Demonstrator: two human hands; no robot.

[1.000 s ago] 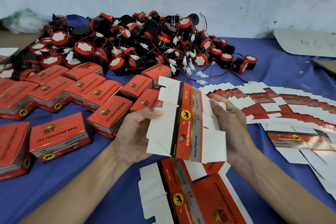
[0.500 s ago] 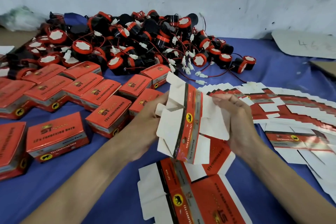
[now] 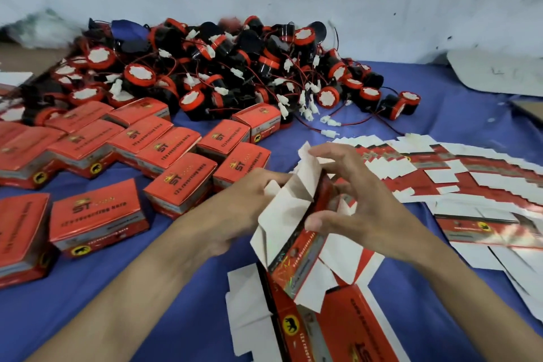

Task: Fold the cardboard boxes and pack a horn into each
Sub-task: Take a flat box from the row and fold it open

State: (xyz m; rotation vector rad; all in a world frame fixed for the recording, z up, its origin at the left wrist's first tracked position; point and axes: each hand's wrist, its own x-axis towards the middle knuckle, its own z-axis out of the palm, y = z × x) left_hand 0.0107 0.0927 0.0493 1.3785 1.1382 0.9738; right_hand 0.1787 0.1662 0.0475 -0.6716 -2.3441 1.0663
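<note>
Surface: blue tablecloth (image 3: 82, 297), horns (image 3: 220, 67) beyond fingertips.
Hands: left hand (image 3: 235, 209), right hand (image 3: 367, 209) grip half-folded carton (image 3: 282, 209).
Next: probably tucking flaps.

Each closed red box (image 3: 97, 216) carries a gold "ST" logo on its lid, with "12v reversing horn" in dark letters beneath and a yellow round badge with a black animal on its front. The nearest flat box blank (image 3: 346, 329) shows the same badge and "12v rever". Print on the half-folded box (image 3: 296, 256) is too blurred to read.

Even soft light; motion blur, wide-angle bowing
</note>
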